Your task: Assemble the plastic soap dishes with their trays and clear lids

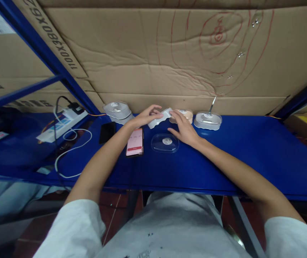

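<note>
A small whitish tray with a wavy edge [159,119] is tilted above the back of the blue table. My left hand [148,116] grips its left side between thumb and fingers. At its right end are the fingertips of my right hand [184,129], whose thumb and fingers are spread apart; whether they touch the tray is hard to tell. A clear oval lid with a round white label [165,143] lies flat below the hands. Partly behind my right hand sits a peach-coloured container [187,115].
Stacked clear containers [118,111] stand back left, another container [207,120] back right with a thin tool upright behind it. A lit phone [134,142], a dark phone [107,132] and a white power strip [62,126] with cables lie left. Cardboard [132,46] walls the back.
</note>
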Demonstrator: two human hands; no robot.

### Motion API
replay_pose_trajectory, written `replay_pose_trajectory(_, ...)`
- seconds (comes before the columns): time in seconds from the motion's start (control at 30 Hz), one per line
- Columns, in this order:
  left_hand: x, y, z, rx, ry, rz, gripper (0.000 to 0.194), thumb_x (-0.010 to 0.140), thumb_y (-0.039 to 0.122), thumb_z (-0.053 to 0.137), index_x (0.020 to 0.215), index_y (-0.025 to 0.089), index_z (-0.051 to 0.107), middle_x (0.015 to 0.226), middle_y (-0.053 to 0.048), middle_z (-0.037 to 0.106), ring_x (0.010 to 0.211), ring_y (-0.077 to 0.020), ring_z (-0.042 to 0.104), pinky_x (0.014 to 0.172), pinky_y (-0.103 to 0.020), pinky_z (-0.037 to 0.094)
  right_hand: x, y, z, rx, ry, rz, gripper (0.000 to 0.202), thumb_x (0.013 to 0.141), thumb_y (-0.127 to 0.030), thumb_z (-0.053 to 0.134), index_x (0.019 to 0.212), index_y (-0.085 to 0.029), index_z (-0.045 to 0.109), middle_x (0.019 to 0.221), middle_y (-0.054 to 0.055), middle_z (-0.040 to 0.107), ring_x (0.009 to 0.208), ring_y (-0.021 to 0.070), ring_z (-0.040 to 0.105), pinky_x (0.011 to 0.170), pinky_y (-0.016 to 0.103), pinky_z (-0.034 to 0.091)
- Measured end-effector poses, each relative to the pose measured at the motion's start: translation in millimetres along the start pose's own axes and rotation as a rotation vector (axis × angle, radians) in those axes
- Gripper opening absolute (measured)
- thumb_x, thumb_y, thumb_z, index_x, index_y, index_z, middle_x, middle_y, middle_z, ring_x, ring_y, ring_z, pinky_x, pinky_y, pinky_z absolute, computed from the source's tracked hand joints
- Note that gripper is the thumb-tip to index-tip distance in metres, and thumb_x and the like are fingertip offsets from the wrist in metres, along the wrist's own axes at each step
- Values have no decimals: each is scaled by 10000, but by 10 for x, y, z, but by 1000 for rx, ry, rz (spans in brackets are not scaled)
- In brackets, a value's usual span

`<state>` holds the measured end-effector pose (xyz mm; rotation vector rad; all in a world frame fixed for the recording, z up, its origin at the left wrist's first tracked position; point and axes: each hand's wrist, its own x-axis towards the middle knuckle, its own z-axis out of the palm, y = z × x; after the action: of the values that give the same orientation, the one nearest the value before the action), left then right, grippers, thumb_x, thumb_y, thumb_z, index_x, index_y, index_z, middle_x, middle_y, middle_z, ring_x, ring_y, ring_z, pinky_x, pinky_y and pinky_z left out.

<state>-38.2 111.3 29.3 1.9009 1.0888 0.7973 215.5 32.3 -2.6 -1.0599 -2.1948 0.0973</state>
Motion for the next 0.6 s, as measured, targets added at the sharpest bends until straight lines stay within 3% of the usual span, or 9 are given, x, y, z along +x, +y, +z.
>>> replay_pose_trajectory(0.1, -42, 45, 100, -153, 19, -33, 640, 874, 656, 698, 1357, 243, 615, 1224, -85, 740, 1099, -274, 724, 934, -398, 585, 85, -44, 90, 81, 100, -16, 743, 1073, -342, 544, 1721, -318, 180, 1735, 150, 332, 1636, 306, 334, 1318, 579, 350)
replay_pose_trajectory(0.2, -94, 100, 194, -271, 20, -50, 627, 951, 706, 543, 1320, 212, 653, 1242, -109, 764, 1147, -302, 732, 975, -417, 595, 112, -120, 125, 68, 146, -50, 786, 1081, -354, 529, 1730, -308, 88, 1780, 155, 224, 1682, 301, 212, 1337, 585, 301)
replay_pose_trajectory(0.3, -139, 150, 240, -392, -4, -74, 617, 1000, 690, 457, 1330, 216, 677, 1299, -105, 775, 1223, -316, 724, 1052, -438, 586, 119, -163, 113, 38, 143, -11, 786, 1082, -374, 515, 1728, -302, 73, 1760, 169, 265, 1668, 324, 242, 1326, 613, 302)
replay_pose_trajectory(0.37, -158, 160, 250, -434, -15, -82, 605, 1015, 676, 444, 1346, 226, 678, 1339, -93, 771, 1267, -320, 712, 1074, -449, 586, 123, -158, 89, 17, 147, 27, 747, 1075, -384, 520, 1717, -295, 150, 1698, 181, 361, 1620, 351, 331, 1303, 632, 327)
replay_pose_trajectory(0.47, -162, 119, 253, -290, 71, -66, 579, 1011, 676, 449, 1271, 222, 698, 1275, -102, 791, 1212, -337, 739, 1020, -488, 613, 132, -106, 41, -35, 156, 89, 625, 1073, -377, 520, 1661, -277, 334, 1532, 183, 515, 1461, 369, 512, 1231, 632, 413)
replay_pose_trajectory(0.6, -115, -3, 206, -118, 276, -36, 469, 897, 557, 711, 1228, 230, 653, 1305, -98, 761, 1261, -323, 705, 1100, -498, 556, 155, 5, -14, -82, 56, 89, 395, 1099, -335, 476, 1471, -254, 582, 1302, 145, 635, 1165, 310, 664, 1075, 521, 532)
